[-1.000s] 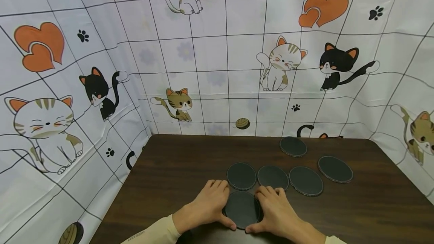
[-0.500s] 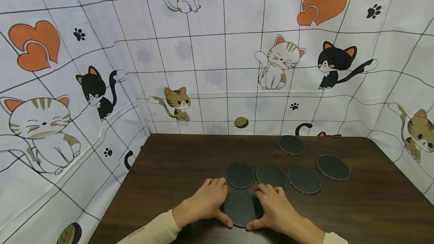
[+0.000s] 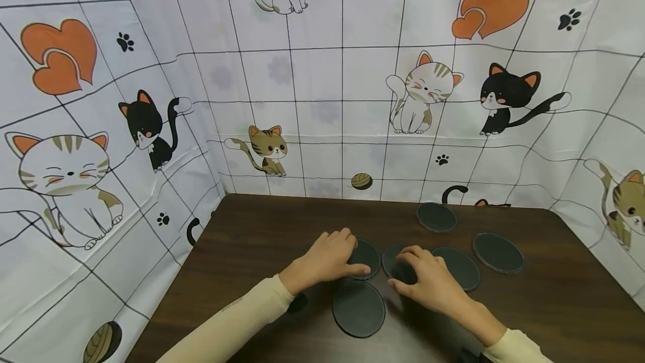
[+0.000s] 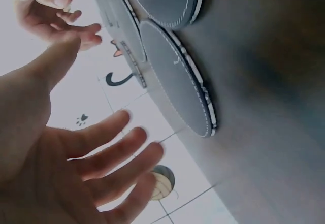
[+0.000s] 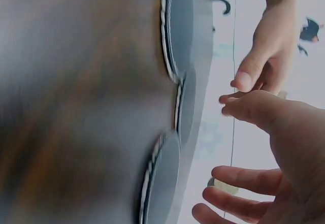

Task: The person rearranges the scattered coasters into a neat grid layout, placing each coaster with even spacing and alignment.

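Observation:
My left hand point(image 3: 327, 257) is raised near the back-left round dark coaster point(image 3: 367, 259), overlapping its left side in the head view. Its fingers are spread and loosely bent in the left wrist view, with nothing held. The right hand point(image 3: 434, 282) hovers by the middle coaster point(image 3: 390, 259) of the back row, hiding part of it; in the right wrist view its fingers are relaxed and bare. Nearest to me lies the front coaster point(image 3: 359, 308), flat and untouched. Light stitching runs round a coaster's edge point(image 4: 177, 76) in the left wrist view.
To the right in the row is another coaster point(image 3: 459, 268), partly behind the right hand. Two more coasters lie farther off, one at the back point(image 3: 436, 217) and one at the right point(image 3: 499, 252). A cat-print curtain point(image 3: 312, 88) borders the brown table point(image 3: 272, 223).
Both hands have let go of the front coaster and risen up and away from me. The left has gone towards the back-left coaster, the right towards the middle one. The coasters stay in place.

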A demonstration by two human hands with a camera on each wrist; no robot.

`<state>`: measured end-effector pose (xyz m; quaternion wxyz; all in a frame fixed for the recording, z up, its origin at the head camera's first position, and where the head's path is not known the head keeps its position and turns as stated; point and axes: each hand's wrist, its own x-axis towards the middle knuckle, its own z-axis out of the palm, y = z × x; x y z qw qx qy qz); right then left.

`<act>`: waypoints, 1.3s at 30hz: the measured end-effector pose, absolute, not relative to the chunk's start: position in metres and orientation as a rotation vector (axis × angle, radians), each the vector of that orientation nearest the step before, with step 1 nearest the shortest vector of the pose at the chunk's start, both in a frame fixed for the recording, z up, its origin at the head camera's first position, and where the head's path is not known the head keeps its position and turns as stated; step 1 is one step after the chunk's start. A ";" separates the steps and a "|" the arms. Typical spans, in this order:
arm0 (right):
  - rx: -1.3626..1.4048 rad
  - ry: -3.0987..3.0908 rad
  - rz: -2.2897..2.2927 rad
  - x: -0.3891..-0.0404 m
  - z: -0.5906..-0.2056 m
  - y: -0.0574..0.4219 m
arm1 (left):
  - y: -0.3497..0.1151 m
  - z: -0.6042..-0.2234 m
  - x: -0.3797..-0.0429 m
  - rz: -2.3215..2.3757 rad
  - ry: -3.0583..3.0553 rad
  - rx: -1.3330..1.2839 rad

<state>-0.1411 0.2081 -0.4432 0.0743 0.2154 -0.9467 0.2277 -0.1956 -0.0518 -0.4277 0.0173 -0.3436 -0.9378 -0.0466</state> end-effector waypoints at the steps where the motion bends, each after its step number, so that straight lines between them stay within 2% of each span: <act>1: 0.638 -2.834 0.686 -0.145 -0.441 0.213 | -0.047 -0.426 -0.201 -0.143 -2.885 -1.064; 18: 0.392 -2.895 0.555 -0.214 -0.411 0.300 | 0.046 -0.413 -0.298 -0.049 -2.841 -1.079; 31: 0.239 -3.015 0.497 -0.247 -0.443 0.338 | 0.110 -0.439 -0.340 0.026 -2.965 -1.140; 39: 0.159 -3.059 0.442 -0.267 -0.453 0.355 | 0.138 -0.452 -0.352 -0.035 -3.060 -1.075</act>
